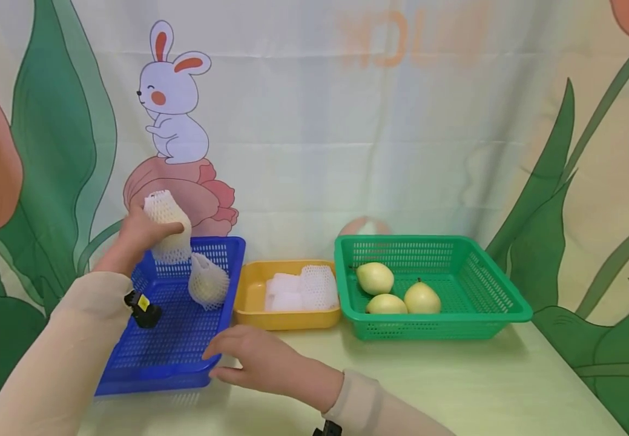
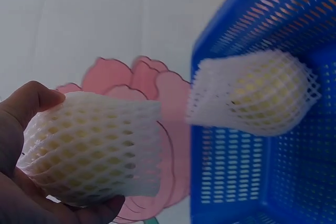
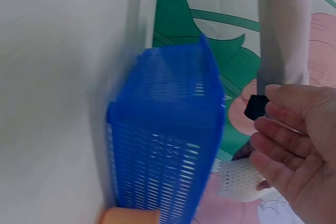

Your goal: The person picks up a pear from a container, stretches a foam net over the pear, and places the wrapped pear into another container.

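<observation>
Your right sleeve (image 1: 376, 402) leads to a relaxed, unladen right hand (image 1: 270, 363) by the blue basket (image 1: 156, 376)'s near right corner. Above that basket's far end, your left hand (image 1: 135, 236) grips a netted pear (image 1: 174, 247) round its broad part, likely for a secure hold. A second netted pear (image 1: 208, 286) lies inside; white nets (image 1: 314, 287) sit just right of the basket, seemingly for easy reach.

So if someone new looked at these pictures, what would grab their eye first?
Likely the left hand, holding a net-wrapped fruit near the far end of the blue basket on the left. Then perhaps the three bare pears in the green basket on the right, and the cartoon rabbit on the backdrop above that hand.
</observation>
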A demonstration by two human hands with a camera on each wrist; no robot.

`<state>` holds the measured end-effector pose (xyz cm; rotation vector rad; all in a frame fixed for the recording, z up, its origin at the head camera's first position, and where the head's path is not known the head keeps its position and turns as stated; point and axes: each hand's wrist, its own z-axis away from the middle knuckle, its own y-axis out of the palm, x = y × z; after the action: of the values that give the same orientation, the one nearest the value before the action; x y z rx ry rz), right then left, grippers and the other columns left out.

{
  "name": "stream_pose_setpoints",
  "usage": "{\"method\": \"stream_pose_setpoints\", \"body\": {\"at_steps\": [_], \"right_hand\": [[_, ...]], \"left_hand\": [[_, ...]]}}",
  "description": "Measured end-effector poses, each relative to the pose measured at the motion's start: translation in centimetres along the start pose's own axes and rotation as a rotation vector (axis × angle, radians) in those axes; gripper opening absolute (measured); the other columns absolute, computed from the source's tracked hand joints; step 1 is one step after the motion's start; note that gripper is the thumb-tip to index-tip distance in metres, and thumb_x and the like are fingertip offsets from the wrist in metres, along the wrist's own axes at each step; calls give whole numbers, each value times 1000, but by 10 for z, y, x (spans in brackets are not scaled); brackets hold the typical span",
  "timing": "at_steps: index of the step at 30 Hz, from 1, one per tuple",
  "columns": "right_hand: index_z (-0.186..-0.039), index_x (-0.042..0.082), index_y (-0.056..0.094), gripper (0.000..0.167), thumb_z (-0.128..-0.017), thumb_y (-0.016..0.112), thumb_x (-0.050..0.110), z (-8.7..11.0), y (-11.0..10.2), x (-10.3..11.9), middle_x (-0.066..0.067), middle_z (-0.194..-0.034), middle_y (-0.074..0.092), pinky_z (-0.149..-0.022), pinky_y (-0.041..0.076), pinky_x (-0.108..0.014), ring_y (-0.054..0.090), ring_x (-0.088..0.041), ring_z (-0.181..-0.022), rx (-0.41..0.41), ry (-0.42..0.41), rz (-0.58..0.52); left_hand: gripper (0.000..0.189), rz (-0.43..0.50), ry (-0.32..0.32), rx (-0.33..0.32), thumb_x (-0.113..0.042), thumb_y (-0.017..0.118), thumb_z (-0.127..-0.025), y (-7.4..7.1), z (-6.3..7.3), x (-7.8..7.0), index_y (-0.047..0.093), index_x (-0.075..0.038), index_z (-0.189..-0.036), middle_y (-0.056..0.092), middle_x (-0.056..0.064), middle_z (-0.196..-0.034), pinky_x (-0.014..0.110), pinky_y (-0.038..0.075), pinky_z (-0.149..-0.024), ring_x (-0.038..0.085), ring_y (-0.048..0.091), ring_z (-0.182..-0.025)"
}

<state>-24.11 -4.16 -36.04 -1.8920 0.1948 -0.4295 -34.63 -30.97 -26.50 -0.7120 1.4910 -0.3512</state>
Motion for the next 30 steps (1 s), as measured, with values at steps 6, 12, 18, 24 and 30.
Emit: {"method": "stream_pose_setpoints", "body": {"at_steps": [6,12,18,24,30], "right_hand": [[-120,13,73,25,-98,70,25,-2,15,-1,3,-120,75,-104,46,-9,66,-9,-116,-50,-42,82],[-116,15,75,22,-95,73,23,-4,25,-3,4,-117,76,-105,46,-10,68,-9,-113,-111,-92,140],[-115,16,75,22,-95,74,25,-5,30,-5,6,-115,76,-103,46,-10,68,-8,-111,-117,-94,175],[-112,16,77,19,-95,73,24,-8,31,-6,7,-113,76,-103,46,-10,68,-6,-110,-125,-96,199],[-107,16,79,14,-95,74,22,-9,38,-6,6,-110,76,-101,47,-9,68,-6,-107,-159,-130,238]], "left_hand": [[104,3,-24,-26,-24,67,-94,12,-16,17,-8,7,-159,21,44,-154,69,33,-118,57,31,-140],[105,11,-98,-5,-26,64,-95,21,-24,30,-12,9,-157,12,44,-156,70,28,-120,59,25,-143],[100,-51,-131,-24,-28,65,-94,27,-30,44,-4,13,-154,17,44,-152,70,32,-118,59,28,-140],[98,-70,-124,-31,-28,66,-92,32,-39,61,3,15,-154,19,45,-150,70,35,-116,58,31,-135],[103,-72,-183,29,-31,64,-92,32,-39,79,-4,15,-154,7,48,-154,74,29,-118,62,21,-141]]}}
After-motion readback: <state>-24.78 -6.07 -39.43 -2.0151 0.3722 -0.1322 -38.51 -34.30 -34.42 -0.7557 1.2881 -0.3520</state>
